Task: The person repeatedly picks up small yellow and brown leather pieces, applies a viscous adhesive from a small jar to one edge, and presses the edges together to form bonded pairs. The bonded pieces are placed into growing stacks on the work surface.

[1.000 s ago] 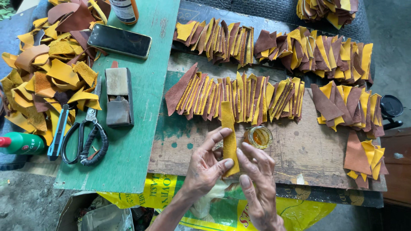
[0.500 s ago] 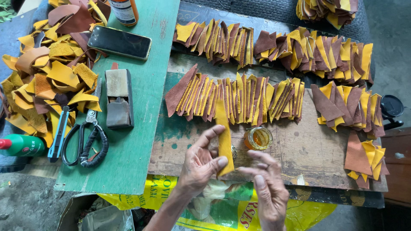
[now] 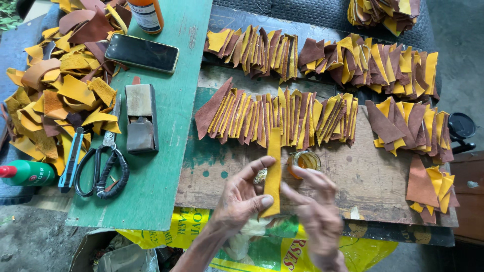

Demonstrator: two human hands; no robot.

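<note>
Low in the frame's centre, your left hand [image 3: 242,199] pinched a yellow leather strip [image 3: 273,174]; your right hand [image 3: 315,206] hovered beside it, fingers loose, holding nothing. Rows of finished pieces [image 3: 282,118] lay above; a scrap pile [image 3: 60,95] waited upper left.

A worn wooden board [image 3: 373,186] carries overlapping rows of yellow and brown leather pieces [image 3: 277,118] beyond the left hand's [image 3: 242,199] pinch. Left of that grip, a green painted plank [image 3: 171,126] holds black-handled scissors [image 3: 103,168], a black smartphone [image 3: 141,53] and a grey sharpening block [image 3: 140,118].

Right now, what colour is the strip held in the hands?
Mustard yellow; the strip, pinched by the left hand, shows best in the head view.
</note>
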